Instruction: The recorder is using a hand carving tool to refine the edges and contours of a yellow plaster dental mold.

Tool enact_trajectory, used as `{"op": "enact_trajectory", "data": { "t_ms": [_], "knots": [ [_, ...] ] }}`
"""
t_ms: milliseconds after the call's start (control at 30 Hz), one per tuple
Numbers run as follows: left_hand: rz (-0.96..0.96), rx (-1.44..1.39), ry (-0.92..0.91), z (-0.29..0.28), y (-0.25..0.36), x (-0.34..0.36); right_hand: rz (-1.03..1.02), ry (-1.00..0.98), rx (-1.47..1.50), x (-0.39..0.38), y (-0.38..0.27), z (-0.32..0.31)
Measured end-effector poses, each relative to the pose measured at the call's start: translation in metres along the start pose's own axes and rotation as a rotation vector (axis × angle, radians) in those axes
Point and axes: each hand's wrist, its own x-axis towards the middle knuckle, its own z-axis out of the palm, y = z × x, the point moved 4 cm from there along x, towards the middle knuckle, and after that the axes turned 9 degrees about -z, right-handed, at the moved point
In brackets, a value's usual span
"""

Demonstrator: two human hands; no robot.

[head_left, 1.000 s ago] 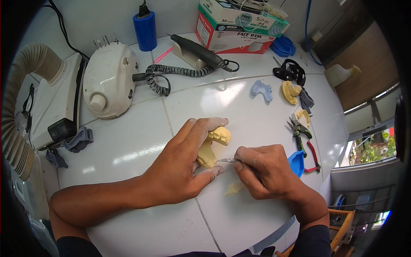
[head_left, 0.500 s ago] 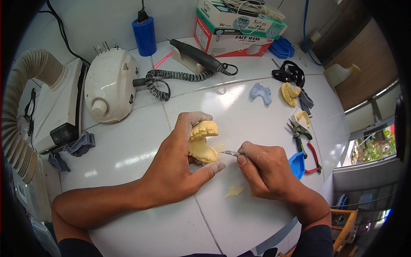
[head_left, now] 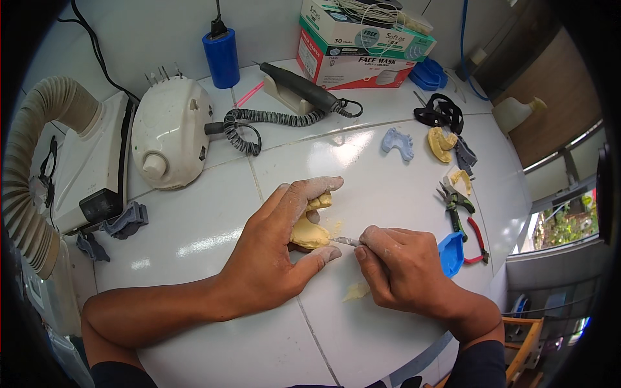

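two hands: cast (yellow), tool

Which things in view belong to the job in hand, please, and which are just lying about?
In use:
- yellow cast, in the left hand
- metal tool, in the right hand

Apparently lying about:
- handpiece
- green pliers
- pale-blue mould
- boxes

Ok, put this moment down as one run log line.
left hand: gripping yellow cast | right hand: holding thin metal tool, tip at cast's edge | nearby: blue plastic piece, red-handled pliers
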Motion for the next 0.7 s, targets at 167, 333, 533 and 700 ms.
{"op": "enact_trajectory", "data": {
  "t_ms": [167, 333, 533, 700],
  "knots": [
    [0.017, 0.033, 0.025, 0.002, 0.0019, -0.0015, -0.027, -0.014, -0.091, 0.0006, -0.0035, 0.0026],
    [0.067, 0.109, 0.067, 0.0032, 0.0057, -0.0019, -0.028, 0.005, -0.103, -0.0002, -0.0045, 0.0048],
    [0.067, 0.109, 0.097, 0.0045, 0.0064, -0.0027, -0.041, 0.007, -0.127, -0.0018, -0.0062, 0.0039],
    [0.115, 0.131, 0.123, 0.0048, 0.0069, -0.0038, -0.028, -0.041, -0.116, -0.0012, -0.0087, 0.0003]
  ]
}}
